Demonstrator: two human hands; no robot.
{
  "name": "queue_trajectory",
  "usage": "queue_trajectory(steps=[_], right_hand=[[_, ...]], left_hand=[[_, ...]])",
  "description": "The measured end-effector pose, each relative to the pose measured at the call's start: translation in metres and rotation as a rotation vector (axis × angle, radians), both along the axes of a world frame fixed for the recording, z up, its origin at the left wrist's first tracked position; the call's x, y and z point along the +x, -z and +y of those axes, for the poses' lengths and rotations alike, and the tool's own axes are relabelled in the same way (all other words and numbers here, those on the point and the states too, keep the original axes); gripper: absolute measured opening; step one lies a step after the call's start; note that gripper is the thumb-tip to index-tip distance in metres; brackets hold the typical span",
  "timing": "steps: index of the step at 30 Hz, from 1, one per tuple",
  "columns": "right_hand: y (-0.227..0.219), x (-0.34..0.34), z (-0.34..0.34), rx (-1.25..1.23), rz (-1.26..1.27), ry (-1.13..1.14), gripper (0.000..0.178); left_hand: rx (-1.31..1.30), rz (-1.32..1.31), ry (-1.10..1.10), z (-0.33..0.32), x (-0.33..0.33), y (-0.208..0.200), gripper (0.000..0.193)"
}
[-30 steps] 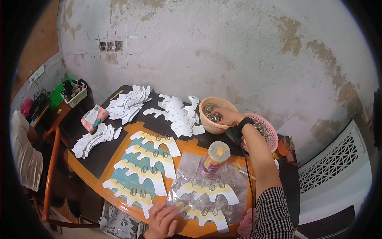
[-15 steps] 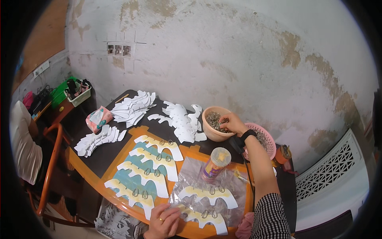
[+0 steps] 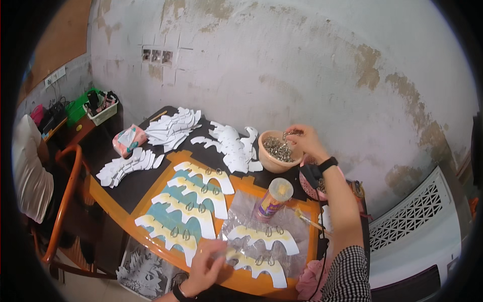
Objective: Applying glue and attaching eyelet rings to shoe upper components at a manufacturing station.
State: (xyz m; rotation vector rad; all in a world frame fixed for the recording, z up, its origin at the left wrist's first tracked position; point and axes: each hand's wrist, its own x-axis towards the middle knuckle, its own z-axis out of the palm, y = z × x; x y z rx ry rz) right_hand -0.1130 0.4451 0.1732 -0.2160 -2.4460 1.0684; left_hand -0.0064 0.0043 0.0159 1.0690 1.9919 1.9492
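Note:
At the rim of a peach-coloured bowl (image 3: pixel 266 157), my right hand (image 3: pixel 308 143) is closed in a pinch on small silvery metal rings. More such metal pieces (image 3: pixel 277 148) fill the bowl. Near the table's front edge, my left hand (image 3: pixel 204 269) has its thumb and fingers apart. It is beside the left end of a white cut-out (image 3: pixel 274 278) that bears yellowish smears and two metal loops. A similar cut-out (image 3: pixel 288 245) lies just behind it on clear plastic film. Several more with paired loops, such as one cut-out (image 3: pixel 204 229), lie in a column on a teal sheet (image 3: pixel 168 214).
A lidded plastic jar (image 3: pixel 274 199) and a brush (image 3: pixel 314 223) stand and lie behind the film. Stacks of plain white cut-outs (image 3: pixel 173 128) and a pink tissue pack (image 3: pixel 129 141) occupy the table's back left. A pink basket (image 3: pixel 307 183) is partly behind my right arm. A person (image 3: pixel 32 171) sits at left.
My right hand has risen from inside the bowl to its rim, with metal rings in the fingers. My left hand has lifted off the front cut-out's end. The view has shifted slightly.

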Motion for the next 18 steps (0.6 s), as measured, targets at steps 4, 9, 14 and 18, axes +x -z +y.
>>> queue_trajectory(steps=[4,9,14,18], right_hand=[[-0.034,0.051,-0.099,-0.100,-0.037,-0.238,0.016],[-0.007,0.145,-0.182,-0.004,-0.181,-0.425,0.018],[0.046,0.188,-0.213,0.282,-0.064,-0.472,0.019],[0.053,0.212,-0.234,0.382,-0.103,-0.411,0.027]], left_hand=[[0.602,-0.939,0.268,0.033,-0.004,-0.042,0.055],[0.838,-1.469,0.485,0.089,-0.008,-0.068,0.066],[0.797,-1.628,0.523,0.103,0.017,-0.028,0.043],[0.729,-1.724,0.545,0.097,0.032,-0.013,0.031]])
